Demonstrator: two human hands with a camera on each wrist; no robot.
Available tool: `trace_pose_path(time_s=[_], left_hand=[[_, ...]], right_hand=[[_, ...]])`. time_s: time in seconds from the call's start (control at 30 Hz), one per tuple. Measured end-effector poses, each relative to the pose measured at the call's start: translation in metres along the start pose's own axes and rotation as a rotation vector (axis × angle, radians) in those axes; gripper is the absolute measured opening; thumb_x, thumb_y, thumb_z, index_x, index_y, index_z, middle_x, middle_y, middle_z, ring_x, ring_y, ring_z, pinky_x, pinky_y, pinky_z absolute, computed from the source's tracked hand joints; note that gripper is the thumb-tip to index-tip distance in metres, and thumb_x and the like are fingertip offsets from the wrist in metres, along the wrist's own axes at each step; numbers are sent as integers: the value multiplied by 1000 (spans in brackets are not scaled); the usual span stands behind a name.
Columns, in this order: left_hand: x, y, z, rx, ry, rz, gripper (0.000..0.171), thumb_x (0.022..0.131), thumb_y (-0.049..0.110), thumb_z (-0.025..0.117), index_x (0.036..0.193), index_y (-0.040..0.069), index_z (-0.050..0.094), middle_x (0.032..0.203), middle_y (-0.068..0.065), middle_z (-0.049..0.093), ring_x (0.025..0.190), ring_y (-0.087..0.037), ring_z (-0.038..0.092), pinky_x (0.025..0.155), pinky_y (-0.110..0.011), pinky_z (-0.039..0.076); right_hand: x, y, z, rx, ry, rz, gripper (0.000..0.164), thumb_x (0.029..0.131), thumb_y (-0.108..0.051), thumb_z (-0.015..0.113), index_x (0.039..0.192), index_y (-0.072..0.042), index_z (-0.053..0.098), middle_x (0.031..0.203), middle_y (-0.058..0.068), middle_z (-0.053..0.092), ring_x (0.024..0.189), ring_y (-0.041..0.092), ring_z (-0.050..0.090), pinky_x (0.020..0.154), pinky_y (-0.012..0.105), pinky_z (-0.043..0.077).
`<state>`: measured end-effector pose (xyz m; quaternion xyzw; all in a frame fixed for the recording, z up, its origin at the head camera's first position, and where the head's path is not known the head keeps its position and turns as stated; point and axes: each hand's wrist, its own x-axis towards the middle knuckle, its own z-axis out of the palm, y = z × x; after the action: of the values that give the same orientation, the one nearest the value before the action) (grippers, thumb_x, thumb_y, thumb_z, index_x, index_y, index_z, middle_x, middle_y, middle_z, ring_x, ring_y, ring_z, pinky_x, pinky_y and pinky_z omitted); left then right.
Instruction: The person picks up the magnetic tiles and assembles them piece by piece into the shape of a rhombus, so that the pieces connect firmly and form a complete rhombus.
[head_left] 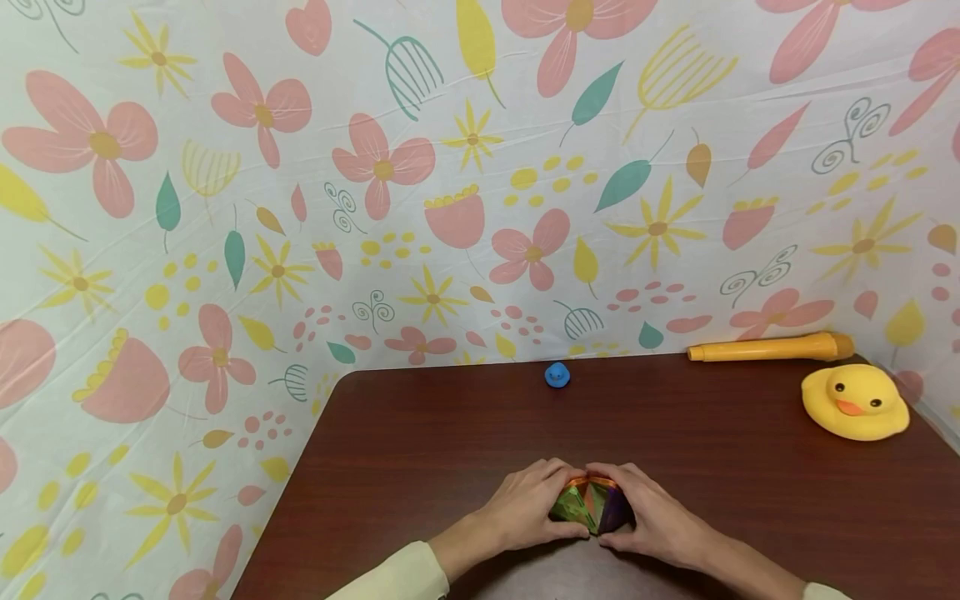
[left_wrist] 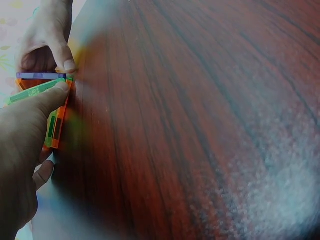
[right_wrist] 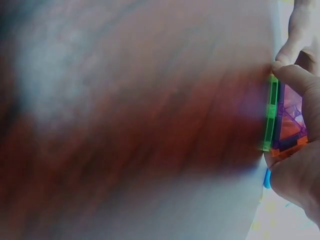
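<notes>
Near the front of the table, both hands hold a small cluster of translucent magnetic tiles that meet at angles. A green tile [head_left: 570, 507] is on the left side of the cluster and a purple tile [head_left: 617, 510] on the right, with orange edging [head_left: 587, 480] along the back. My left hand [head_left: 525, 504] grips the green side, thumb in front and fingers behind. On the other side, my right hand [head_left: 660, 517] grips the purple side the same way. The left wrist view shows the left thumb on a green tile [left_wrist: 35, 92] beside an orange one [left_wrist: 61, 120]. Palms and fingers hide parts of the cluster.
A small blue toy duck [head_left: 557, 375] stands at the table's back edge. At the back right lie a yellow toy microphone [head_left: 771, 347] and a larger yellow duck [head_left: 855, 404]. A flower-printed cloth [head_left: 465, 283] hangs behind the brown table [head_left: 420, 433].
</notes>
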<state>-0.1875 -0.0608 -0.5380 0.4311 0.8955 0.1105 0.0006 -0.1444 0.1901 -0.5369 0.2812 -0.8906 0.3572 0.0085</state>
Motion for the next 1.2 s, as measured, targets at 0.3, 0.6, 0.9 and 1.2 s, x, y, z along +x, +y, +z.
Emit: trace_pose_path(time_s=[0.3,0.6,0.9,1.2], left_hand=[[-5,-4,-5,-32,-22,0,74,96,65,68,157,28,49,140,14,56,123,-3,58,89,-22,55],[-11,-11,-4,-32,6,36,62,99,60,68,151,26,55,133,14,60,116,0,59,90,-20,53],[-10,-12,-2,-18,32,62,60,100,59,66,148,25,58,132,13,61,114,0,61,88,-19,53],[-10,-13,-3,-44,23,57,61,100,58,66,150,24,57,133,12,62,114,0,62,89,-19,53]], right_hand=[[-10,6,-18,-10,-16,-23,67,84,-11,91,144,-6,60,130,6,65,110,23,66,80,35,59],[-15,17,-23,24,47,-114,47,85,5,85,128,-8,71,110,-7,66,83,2,55,63,26,51],[-15,19,-21,51,55,-116,46,86,8,83,128,-7,71,109,-9,65,79,-3,52,61,23,49],[-16,17,-20,62,71,-124,47,85,9,83,127,-7,71,107,-8,65,76,-3,53,59,23,50]])
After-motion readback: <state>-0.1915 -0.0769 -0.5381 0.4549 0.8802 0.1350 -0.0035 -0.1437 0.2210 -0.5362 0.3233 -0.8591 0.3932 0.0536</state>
